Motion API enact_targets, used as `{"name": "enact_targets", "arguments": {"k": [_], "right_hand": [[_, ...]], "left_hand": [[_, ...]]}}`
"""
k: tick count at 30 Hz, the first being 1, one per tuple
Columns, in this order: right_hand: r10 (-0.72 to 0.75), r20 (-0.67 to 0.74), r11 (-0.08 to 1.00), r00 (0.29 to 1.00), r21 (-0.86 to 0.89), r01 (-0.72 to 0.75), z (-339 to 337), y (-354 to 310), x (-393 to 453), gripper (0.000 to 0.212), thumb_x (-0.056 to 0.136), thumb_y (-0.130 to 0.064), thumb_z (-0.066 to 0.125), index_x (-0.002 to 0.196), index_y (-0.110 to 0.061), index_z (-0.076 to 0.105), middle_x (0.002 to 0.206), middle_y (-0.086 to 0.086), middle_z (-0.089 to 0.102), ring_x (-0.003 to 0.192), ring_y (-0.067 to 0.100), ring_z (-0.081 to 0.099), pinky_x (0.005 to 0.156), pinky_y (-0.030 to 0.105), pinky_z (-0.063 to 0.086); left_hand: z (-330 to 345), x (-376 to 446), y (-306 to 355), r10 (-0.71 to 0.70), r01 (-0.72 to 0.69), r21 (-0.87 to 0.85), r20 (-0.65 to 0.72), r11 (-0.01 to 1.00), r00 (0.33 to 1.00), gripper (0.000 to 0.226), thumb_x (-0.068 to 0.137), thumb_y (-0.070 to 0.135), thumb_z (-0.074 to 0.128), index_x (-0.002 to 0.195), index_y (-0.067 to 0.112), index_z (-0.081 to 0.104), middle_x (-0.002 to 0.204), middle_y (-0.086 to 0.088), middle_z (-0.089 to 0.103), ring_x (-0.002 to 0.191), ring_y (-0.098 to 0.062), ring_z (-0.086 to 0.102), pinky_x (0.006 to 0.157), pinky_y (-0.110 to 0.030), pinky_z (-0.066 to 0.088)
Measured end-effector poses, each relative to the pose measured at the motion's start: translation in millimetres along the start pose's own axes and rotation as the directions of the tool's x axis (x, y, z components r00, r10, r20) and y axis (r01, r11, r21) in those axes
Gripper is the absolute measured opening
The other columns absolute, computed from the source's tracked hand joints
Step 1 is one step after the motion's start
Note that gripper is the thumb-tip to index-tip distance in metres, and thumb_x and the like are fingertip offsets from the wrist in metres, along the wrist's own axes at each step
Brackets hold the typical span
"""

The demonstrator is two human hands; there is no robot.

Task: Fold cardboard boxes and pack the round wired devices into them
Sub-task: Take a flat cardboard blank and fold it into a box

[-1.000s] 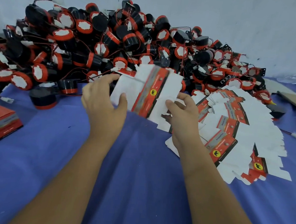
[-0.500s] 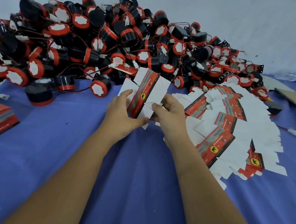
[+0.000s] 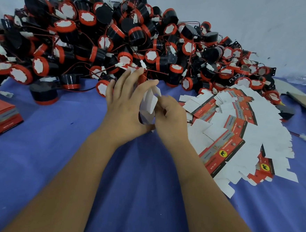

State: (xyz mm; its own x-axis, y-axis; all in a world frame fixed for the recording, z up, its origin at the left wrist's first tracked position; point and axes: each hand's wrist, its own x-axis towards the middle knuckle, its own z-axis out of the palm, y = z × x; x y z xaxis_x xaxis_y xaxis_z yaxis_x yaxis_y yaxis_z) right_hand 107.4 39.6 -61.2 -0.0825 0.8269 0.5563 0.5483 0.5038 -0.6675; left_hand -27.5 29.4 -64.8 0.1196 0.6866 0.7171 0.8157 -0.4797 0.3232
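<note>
The box blank [image 3: 148,104] sits right between the two hands, just on the near side of the big heap of round wired devices [image 3: 117,41] — that heap is the thing to steer by here. The left hand [image 3: 126,103] lies against the blank's left face with its fingers spread and mostly straight, fingertips reaching up to the heap's front edge; the right hand [image 3: 170,115] comes in from the other side with fingers curled, pinching a white flap. Both are in contact, so neither is really the nearer one, though the left covers more of the card. From what shows, the blank stands roughly on edge, its long axis running from the wrists up toward the heap, the upper end leaning a little away from the person; only white inner card and a sliver of red are visible, so which printed face points where I cannot tell. The next move, I'd judge, turns on that line: pressing the two sides toward each other across it should open the sleeve into a tube. The fan of flat blanks [image 3: 238,132] lies to the right of the hands, along the heap's right foot — and one finished box [image 3: 0,116] rests well to the left, in front of the heap's left end, on the blue cloth [image 3: 74,146].
</note>
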Motion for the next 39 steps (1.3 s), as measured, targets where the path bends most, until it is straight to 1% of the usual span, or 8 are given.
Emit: {"name": "enact_targets", "arguments": {"k": [6,13,16,19,23,30,34,39], "right_hand": [[0.392,-0.092,0.882,0.915,0.32,-0.345,-7,6,0,0.025,0.088,-0.002,0.05,0.103,-0.019,0.041,0.083,0.019,0.059,0.077,0.037,0.062,0.072,0.054,0.054],[0.578,-0.005,0.555,0.816,0.736,-0.389,-16,0,5,0.03,0.087,0.007,0.05,0.102,-0.019,0.046,0.082,0.015,0.062,0.06,0.019,0.068,0.057,0.025,0.055],[0.502,0.025,0.662,0.864,0.632,-0.403,-11,-9,3,0.023,0.088,-0.005,0.054,0.107,-0.019,0.054,0.088,0.01,0.064,0.071,0.018,0.067,0.062,0.027,0.053],[0.204,0.055,0.87,0.977,0.447,-0.207,-8,-15,-3,0.041,0.083,-0.037,0.062,0.122,-0.031,0.055,0.122,-0.004,0.053,0.11,0.005,0.055,0.092,0.023,0.048],[0.022,0.25,0.858,0.968,0.492,-0.147,-7,-16,-5,0.064,0.085,-0.036,0.071,0.142,-0.035,0.043,0.146,-0.019,0.044,0.134,-0.005,0.038,0.102,0.009,0.036],[0.131,0.303,0.795,0.944,0.537,-0.283,-7,-14,-2,0.037,0.077,-0.035,0.072,0.111,-0.025,0.062,0.11,-0.002,0.069,0.103,0.013,0.066,0.089,0.029,0.054],[0.26,0.215,0.79,0.941,0.514,-0.336,-2,-13,2,0.034,0.072,-0.047,0.074,0.1,-0.032,0.063,0.118,0.006,0.065,0.104,0.012,0.065,0.088,0.031,0.055],[0.38,0.151,0.742,0.912,0.538,-0.398,3,-6,4,0.022,0.086,-0.035,0.07,0.105,-0.03,0.061,0.124,0.008,0.058,0.116,0.023,0.057,0.099,0.044,0.049]], "left_hand": [[1,-4,-10,-0.041,0.071,-0.061,0.392,0.996,0.919,0.11,0.064,0.055,0.084,0.152,0.045,0.02,0.163,0.012,0.013,0.151,-0.016,0.009,0.122,-0.047,0.013],[-5,-1,1,-0.284,0.314,-0.587,0.145,0.746,0.948,0.037,0.094,0.028,0.067,0.13,0.021,0.06,0.127,0.014,0.062,0.116,0.008,0.054,0.095,-0.009,0.042],[-8,2,2,-0.369,0.322,-0.645,0.067,0.693,0.927,0.015,0.099,0.027,0.059,0.111,0.029,0.068,0.106,0.021,0.068,0.101,0.01,0.058,0.086,-0.009,0.043],[-12,3,3,-0.456,0.33,-0.707,0.012,0.626,0.89,0.012,0.098,0.039,0.056,0.095,0.04,0.067,0.091,0.022,0.067,0.091,0.003,0.06,0.082,-0.013,0.046],[-16,4,0,-0.498,0.323,-0.779,0.016,0.538,0.867,0.017,0.096,0.041,0.054,0.09,0.039,0.07,0.089,0.013,0.072,0.088,-0.006,0.065,0.072,-0.02,0.05],[-16,6,-2,-0.49,0.349,-0.851,0.128,0.392,0.862,0.021,0.089,0.036,0.046,0.093,0.025,0.064,0.085,0.009,0.069,0.08,-0.006,0.065,0.066,-0.02,0.051],[-8,9,5,-0.465,0.399,-0.893,0.267,0.21,0.844,0.037,0.096,0.038,0.037,0.113,0.021,0.065,0.107,-0.003,0.074,0.098,-0.02,0.07,0.08,-0.036,0.058],[2,9,16,-0.43,0.439,-0.881,0.333,0.175,0.839,0.044,0.098,0.046,0.033,0.119,0.023,0.064,0.109,-0.003,0.075,0.1,-0.017,0.071,0.074,-0.026,0.057]]}}
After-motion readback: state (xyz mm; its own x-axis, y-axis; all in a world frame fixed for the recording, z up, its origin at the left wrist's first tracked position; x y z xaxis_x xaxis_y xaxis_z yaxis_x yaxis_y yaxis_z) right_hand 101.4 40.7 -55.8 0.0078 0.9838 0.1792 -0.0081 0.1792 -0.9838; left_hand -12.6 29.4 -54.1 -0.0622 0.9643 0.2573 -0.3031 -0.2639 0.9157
